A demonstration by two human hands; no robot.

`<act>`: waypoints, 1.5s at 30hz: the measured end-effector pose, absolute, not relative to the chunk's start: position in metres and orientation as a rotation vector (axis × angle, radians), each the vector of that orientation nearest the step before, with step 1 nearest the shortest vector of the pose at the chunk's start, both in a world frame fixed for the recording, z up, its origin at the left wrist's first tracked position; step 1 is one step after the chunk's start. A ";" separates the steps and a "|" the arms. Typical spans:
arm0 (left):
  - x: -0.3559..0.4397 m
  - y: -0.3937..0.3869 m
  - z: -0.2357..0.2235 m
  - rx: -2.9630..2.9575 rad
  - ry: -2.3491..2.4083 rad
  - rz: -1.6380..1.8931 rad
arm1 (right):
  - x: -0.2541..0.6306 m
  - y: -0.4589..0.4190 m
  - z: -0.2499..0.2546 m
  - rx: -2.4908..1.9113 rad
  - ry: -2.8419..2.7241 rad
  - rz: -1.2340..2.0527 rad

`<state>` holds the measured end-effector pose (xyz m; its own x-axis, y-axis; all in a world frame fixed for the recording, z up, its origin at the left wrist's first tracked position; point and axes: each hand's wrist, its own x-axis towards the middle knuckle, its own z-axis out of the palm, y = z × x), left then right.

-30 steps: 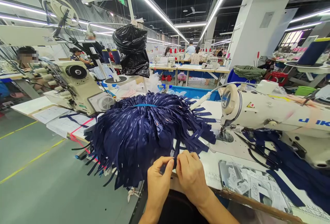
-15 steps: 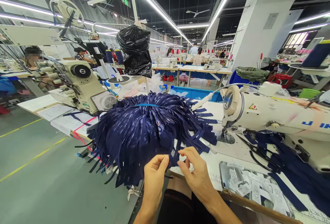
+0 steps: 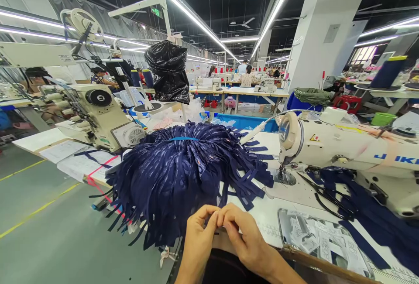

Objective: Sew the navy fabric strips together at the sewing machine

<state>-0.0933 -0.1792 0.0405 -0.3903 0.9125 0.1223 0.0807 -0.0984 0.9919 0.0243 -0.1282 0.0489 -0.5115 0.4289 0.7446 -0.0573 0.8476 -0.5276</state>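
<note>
A big bundle of navy fabric strips [image 3: 183, 175], tied with a blue band, lies on the white table [image 3: 271, 214] in front of me. My left hand [image 3: 199, 236] and my right hand [image 3: 240, 231] meet at the bundle's near edge, by the table's front. Both pinch with fingertips together on a thin dark strip end from the bundle. To the right stands a white sewing machine [image 3: 343, 148] with its needle over a metal plate.
A tray of small printed labels [image 3: 321, 236] lies at the right front. Black scissors [image 3: 327, 194] and navy cloth [image 3: 376, 218] sit under the machine arm. A beige machine [image 3: 101, 118] stands at left, a black bag [image 3: 168, 72] hangs above. Other people work far behind.
My hands were apart half a second ago, the right one lifted; now they have come together lower and nearer me, fingertips pinched on the strip end.
</note>
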 end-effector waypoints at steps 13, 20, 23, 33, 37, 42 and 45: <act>-0.093 -0.165 0.036 0.716 1.383 1.782 | 0.051 -0.126 0.051 -0.725 -2.217 0.575; -0.089 -0.166 0.032 0.791 1.450 1.796 | 0.037 -0.118 0.047 -0.724 -2.011 0.435; -0.086 -0.167 0.032 0.855 1.476 1.796 | 0.028 -0.122 0.045 -0.692 -2.036 0.101; -0.083 -0.174 0.037 0.869 1.551 1.881 | 0.030 -0.113 0.040 -0.789 -2.092 -0.297; -0.089 -0.168 0.034 0.609 1.334 1.875 | 0.053 -0.109 0.036 -0.908 -2.099 -0.042; -0.090 -0.163 0.031 0.555 1.226 1.826 | 0.087 -0.107 0.038 -0.831 -2.304 0.280; -0.087 -0.163 0.034 0.559 1.198 1.796 | 0.115 -0.081 0.030 -1.041 -2.231 0.129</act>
<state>-0.0874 -0.1633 0.0344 -0.5115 0.8536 -0.0989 -0.4190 -0.1472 0.8960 0.1154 -0.0811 0.0295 -0.4629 0.7129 0.5268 0.6472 0.6779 -0.3486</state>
